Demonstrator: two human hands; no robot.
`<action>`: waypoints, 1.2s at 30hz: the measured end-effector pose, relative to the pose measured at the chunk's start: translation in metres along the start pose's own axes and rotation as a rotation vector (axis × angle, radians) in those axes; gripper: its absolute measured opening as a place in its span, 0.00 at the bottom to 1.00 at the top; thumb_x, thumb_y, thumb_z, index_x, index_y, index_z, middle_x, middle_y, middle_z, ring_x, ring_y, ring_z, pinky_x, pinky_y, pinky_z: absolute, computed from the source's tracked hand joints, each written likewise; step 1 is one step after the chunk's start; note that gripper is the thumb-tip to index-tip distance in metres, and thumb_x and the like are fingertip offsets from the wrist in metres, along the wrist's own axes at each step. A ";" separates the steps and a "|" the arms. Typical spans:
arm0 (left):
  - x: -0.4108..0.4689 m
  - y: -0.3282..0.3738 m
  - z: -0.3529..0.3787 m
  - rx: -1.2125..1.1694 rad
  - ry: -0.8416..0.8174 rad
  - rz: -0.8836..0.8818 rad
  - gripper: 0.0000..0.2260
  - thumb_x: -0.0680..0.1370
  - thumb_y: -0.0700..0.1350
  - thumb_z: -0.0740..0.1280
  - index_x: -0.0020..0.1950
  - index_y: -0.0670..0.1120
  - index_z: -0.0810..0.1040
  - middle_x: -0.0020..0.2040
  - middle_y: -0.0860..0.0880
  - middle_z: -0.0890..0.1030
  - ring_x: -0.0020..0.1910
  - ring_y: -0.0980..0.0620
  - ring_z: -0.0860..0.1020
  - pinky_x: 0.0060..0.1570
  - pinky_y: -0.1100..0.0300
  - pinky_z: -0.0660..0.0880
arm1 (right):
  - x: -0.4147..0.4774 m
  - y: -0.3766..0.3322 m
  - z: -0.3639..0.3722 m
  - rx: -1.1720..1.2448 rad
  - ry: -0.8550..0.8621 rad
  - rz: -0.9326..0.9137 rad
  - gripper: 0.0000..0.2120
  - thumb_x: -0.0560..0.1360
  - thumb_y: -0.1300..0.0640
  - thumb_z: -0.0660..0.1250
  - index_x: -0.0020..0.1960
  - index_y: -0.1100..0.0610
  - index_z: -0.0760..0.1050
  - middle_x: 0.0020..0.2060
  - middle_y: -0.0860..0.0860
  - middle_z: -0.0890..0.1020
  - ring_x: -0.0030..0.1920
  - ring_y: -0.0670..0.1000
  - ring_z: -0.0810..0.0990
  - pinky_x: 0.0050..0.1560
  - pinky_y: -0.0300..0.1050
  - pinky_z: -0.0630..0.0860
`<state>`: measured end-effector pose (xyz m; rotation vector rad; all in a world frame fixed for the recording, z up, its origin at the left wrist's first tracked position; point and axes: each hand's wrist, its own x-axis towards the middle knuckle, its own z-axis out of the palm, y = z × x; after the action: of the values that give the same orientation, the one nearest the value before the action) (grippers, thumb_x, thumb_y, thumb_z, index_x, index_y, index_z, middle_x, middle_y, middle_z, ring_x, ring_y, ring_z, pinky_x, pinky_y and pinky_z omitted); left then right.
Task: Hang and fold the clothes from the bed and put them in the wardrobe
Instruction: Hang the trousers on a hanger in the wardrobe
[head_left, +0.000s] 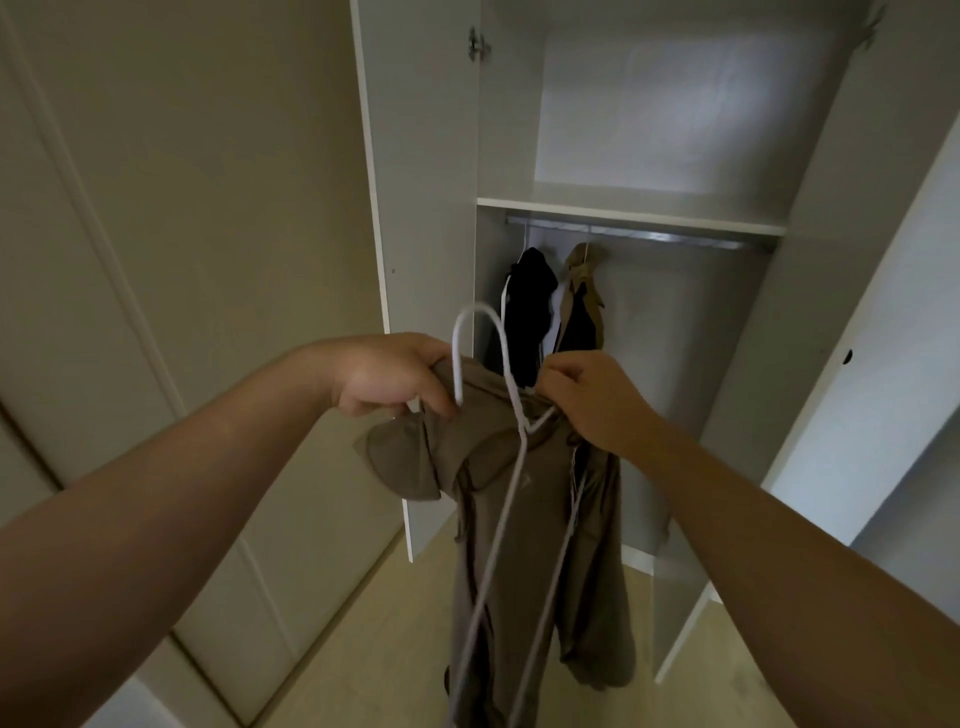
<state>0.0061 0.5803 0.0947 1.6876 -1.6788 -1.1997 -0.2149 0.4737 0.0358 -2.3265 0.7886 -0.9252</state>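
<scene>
1. Taupe garment (519, 519) is held up between both hands and drapes below them toward the floor (395, 649). A white hanger (523, 425) lies against its front, hook standing up between the hands.
2. Left hand (387, 376): fingers curled round the garment's upper edge, beside the hook's free end.
3. Right hand (597, 405): fingers pinching the garment's top edge at the hanger's shoulder.
4. Beyond the hands: open wardrobe (644, 213). Its rail (649, 236) carries a black garment (527, 306) and a tan garment (584, 301), just past the right hand.

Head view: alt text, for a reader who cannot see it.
The left hand and right hand hold a brown garment and a white hanger before an open wardrobe. A black garment and a tan garment hang on its rail.
</scene>
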 end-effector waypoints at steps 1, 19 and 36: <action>0.002 0.004 0.001 0.062 0.064 0.004 0.12 0.74 0.27 0.66 0.51 0.41 0.80 0.51 0.36 0.82 0.53 0.36 0.79 0.56 0.41 0.76 | -0.001 0.000 -0.001 -0.025 -0.043 -0.001 0.12 0.79 0.60 0.63 0.37 0.50 0.74 0.27 0.42 0.74 0.29 0.40 0.73 0.34 0.31 0.66; 0.047 0.019 0.017 -1.021 0.191 0.261 0.12 0.71 0.39 0.64 0.51 0.40 0.82 0.47 0.42 0.83 0.46 0.44 0.84 0.47 0.50 0.82 | -0.002 -0.018 0.007 0.384 -0.246 0.323 0.12 0.65 0.47 0.73 0.48 0.47 0.81 0.46 0.48 0.84 0.52 0.52 0.83 0.60 0.51 0.79; 0.067 -0.098 0.123 -0.454 0.289 -0.072 0.04 0.77 0.43 0.73 0.49 0.52 0.83 0.45 0.55 0.86 0.50 0.53 0.81 0.44 0.64 0.75 | 0.001 -0.002 -0.004 0.868 0.076 0.623 0.06 0.75 0.56 0.73 0.48 0.58 0.85 0.49 0.59 0.86 0.52 0.60 0.85 0.58 0.53 0.80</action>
<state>-0.0505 0.5597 -0.0652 1.5520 -1.0845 -1.1916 -0.2165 0.4739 0.0404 -1.2030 0.8408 -0.8322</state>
